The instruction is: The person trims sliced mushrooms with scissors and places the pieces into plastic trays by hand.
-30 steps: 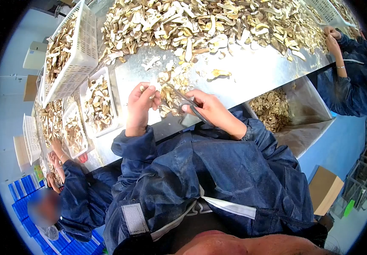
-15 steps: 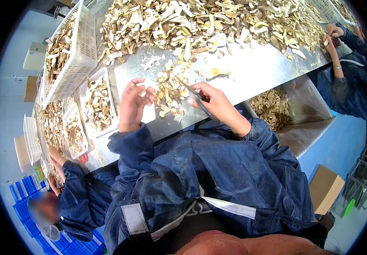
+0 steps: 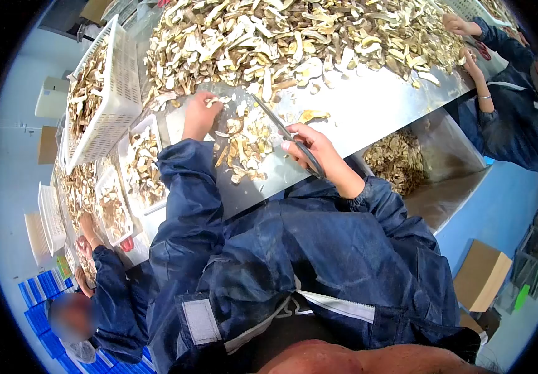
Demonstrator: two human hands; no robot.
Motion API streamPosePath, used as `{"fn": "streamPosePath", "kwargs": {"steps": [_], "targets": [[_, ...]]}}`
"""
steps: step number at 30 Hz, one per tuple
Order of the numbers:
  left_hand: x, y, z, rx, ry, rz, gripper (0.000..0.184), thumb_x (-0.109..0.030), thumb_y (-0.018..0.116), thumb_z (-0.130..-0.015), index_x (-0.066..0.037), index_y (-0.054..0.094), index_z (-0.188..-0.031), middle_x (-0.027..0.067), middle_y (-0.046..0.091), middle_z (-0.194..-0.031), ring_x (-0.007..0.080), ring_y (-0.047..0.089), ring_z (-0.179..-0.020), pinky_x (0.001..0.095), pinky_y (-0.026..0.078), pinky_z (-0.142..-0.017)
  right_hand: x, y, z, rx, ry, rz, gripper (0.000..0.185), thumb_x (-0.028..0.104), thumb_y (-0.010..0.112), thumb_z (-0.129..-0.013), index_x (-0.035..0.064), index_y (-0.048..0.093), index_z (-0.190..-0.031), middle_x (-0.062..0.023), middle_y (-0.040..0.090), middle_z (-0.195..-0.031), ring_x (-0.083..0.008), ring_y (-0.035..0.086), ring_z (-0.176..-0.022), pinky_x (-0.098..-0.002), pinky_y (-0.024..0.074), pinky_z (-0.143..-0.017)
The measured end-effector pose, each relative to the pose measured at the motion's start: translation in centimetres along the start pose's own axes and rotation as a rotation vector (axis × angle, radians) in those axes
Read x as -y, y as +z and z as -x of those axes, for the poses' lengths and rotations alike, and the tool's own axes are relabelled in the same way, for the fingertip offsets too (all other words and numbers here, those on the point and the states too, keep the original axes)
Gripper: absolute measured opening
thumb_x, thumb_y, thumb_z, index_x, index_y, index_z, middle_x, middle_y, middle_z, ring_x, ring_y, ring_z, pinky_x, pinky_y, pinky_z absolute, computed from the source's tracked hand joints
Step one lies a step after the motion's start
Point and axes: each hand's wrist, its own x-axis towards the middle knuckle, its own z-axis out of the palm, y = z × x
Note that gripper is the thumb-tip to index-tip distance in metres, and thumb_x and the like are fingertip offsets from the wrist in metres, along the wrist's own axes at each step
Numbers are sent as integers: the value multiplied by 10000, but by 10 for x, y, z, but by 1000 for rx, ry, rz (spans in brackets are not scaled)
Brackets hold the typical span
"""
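Observation:
My right hand (image 3: 314,149) is wrapped round the dark handles of a pair of scissors (image 3: 271,115). Their long blades point up and left over the metal table. Further left, my left hand (image 3: 200,117) reaches to the near edge of the heap, fingers curled down at a pale mushroom slice (image 3: 221,100); its fingertips are partly hidden. Between both hands lies a loose cluster of small mushroom trimmings (image 3: 244,146). One yellowish mushroom slice (image 3: 314,115) rests apart, just above my right hand.
A large heap of dried mushroom slices (image 3: 269,37) covers the back of the metal table (image 3: 368,103). White crates (image 3: 125,81) and trays (image 3: 159,146) of slices stand left. Below the edge is a lined box (image 3: 443,168) of pieces. Co-workers sit left (image 3: 122,299) and right (image 3: 518,124).
My left hand has moved up and away from the trimmings to the heap's edge. The scissors stay in my right hand, their blades now showing more fully. The view has shifted slightly.

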Motion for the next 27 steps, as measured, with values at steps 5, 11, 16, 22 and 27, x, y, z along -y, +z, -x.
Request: {"fn": "streamPosePath", "kwargs": {"steps": [5, 11, 16, 22, 27], "targets": [[-13, -13, 13, 83, -56, -60, 288, -223, 742, -808, -2, 689, -985, 197, 700, -884, 336, 662, -817, 399, 505, -756, -2, -1, -1, 23, 12, -30, 342, 278, 701, -960, 67, 602, -1209, 21, 519, -692, -49, 451, -529, -229, 345, -488], [-15, -17, 26, -119, -24, 48, 197, -170, 701, -852, -23, 696, -982, 201, 701, -909, 358, 680, -852, 407, 518, -762, 2, 2, 0, 45, 38, -2, 385, 309, 724, -941, 63, 606, -1212, 24, 526, -691, -46, 457, -544, -226, 350, -497], [-23, -17, 18, -81, 1, -130, 222, -213, 689, -864, -55, 697, -1021, 220, 702, -943, 398, 670, -884, 443, 516, -782, 1, 2, -3, 29, 75, 2, 396, 320, 730, -936, 61, 609, -1210, 26, 530, -688, -44, 459, -549, -220, 354, -502], [-19, -8, 18, 44, 0, -288, 275, -262, 693, -840, -60, 695, -1027, 223, 697, -887, 416, 663, -870, 479, 507, -774, 1, 3, -1, 1, 62, 11, 390, 325, 727, -938, 63, 609, -1202, 27, 530, -689, -45, 452, -546, -220, 355, -501], [-33, -20, 27, 79, -111, -132, 262, -192, 726, -823, -55, 689, -1043, 168, 680, -846, 282, 660, -750, 395, 510, -668, 2, 4, -4, 35, 66, 15, 379, 318, 726, -940, 60, 607, -1191, 28, 529, -686, -50, 450, -542, -225, 357, -498]]}}
